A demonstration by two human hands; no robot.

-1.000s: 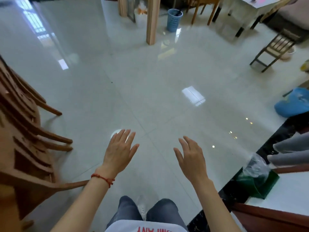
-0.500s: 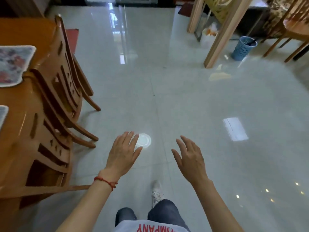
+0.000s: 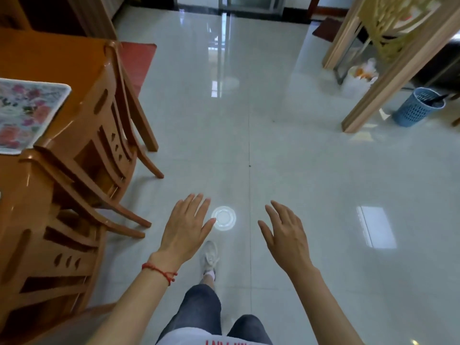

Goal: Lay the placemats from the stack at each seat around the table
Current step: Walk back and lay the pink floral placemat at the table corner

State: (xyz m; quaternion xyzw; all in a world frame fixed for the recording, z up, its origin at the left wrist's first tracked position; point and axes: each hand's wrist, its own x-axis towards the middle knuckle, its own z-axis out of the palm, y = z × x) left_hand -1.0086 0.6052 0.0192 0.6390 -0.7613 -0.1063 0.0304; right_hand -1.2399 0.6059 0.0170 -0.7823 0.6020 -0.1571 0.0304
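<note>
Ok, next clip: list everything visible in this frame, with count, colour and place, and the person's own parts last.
table: one, orange-brown wood, far left
placemat: one, floral pink on white, lying on the table at the left edge
chairs: two, orange-brown wood, pushed in along the table's side
rug: one, red, on the floor behind the far chair
basket: one, blue mesh, right, by the wooden post
wooden post: one, light wood, upper right
plastic bag: one, white, behind the post
floor: glossy pale tile
left hand: open, empty, red string at the wrist
right hand: open, empty
shoe: one, white, stepping forward
</note>
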